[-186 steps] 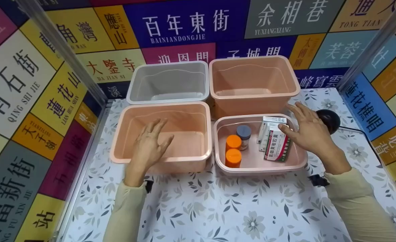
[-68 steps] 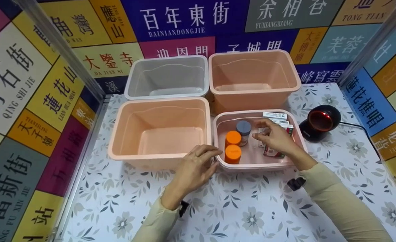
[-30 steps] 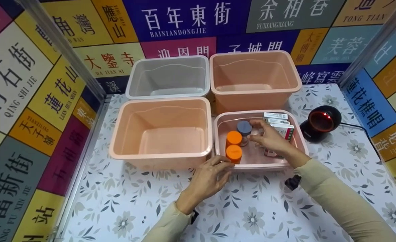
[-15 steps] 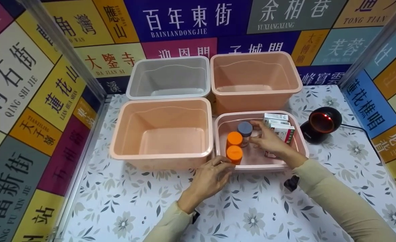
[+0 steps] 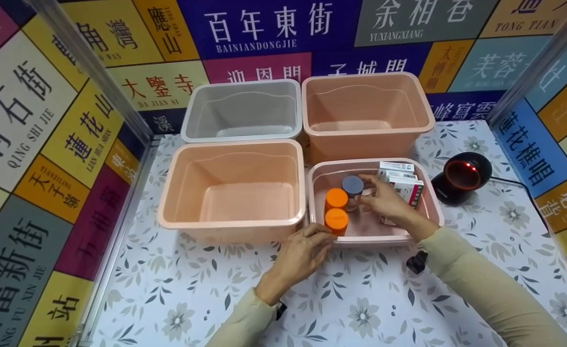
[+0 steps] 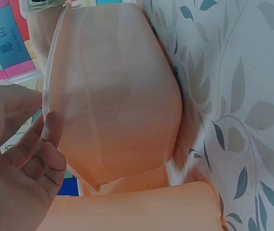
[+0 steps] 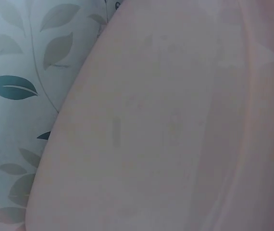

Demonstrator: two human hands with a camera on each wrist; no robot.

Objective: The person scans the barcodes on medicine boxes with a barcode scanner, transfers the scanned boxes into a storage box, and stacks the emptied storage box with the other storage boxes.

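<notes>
A low pink bin [image 5: 370, 239] at the front right holds two orange-capped bottles, a grey-capped bottle [image 5: 352, 186] and several medicine boxes [image 5: 405, 187]. My right hand [image 5: 390, 202] reaches into this bin, thumb and fingers around the near right side of the grey-capped bottle. One orange-capped bottle [image 5: 336, 220] stands in the front left corner, the other orange-capped bottle [image 5: 336, 198] just behind it. At that corner my left hand [image 5: 300, 253] grips the rim, its fingers curled against the outer wall in the left wrist view. The right wrist view shows only the bin's wall [image 7: 142, 120] and tablecloth.
A peach bin [image 5: 244, 202] stands to the left with nothing in it. Behind are a grey bin [image 5: 244, 113] and another peach bin [image 5: 367, 103]. A black scanner [image 5: 461, 177] with a red glow and a cable sits to the right. Printed walls surround the floral tablecloth [image 5: 362, 299].
My right hand has gone from the right rim, over the boxes, to the grey-capped bottle, which has shifted slightly rightward. My left hand has moved from above the left peach bin to the pink bin's rim.
</notes>
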